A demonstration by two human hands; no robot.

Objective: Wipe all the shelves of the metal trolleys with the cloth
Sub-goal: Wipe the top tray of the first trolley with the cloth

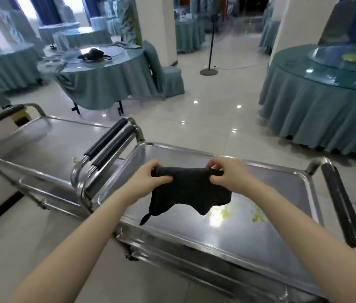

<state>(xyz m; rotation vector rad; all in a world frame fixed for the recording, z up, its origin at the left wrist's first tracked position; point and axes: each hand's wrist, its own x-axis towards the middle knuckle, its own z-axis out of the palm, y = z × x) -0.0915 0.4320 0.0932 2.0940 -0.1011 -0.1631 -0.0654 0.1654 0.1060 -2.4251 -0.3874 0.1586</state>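
Note:
A dark grey cloth [191, 191] hangs in the air over the top shelf of the nearer metal trolley [227, 239]. My left hand [148, 177] grips its upper left corner and my right hand [227, 174] pinches its upper right corner, stretching the top edge between them. Yellowish-green smears [258, 215] lie on that shelf under and to the right of the cloth. A second metal trolley [48, 141] stands to the left, with a small yellowish smear [76, 159] near its right end.
Black padded handles [109, 141] of both trolleys meet between them; another handle [340, 202] is at the right. Round tables with teal cloths [317, 110] [104, 84] stand beyond on a glossy tiled floor. A post on a round base [209, 71] stands in the aisle.

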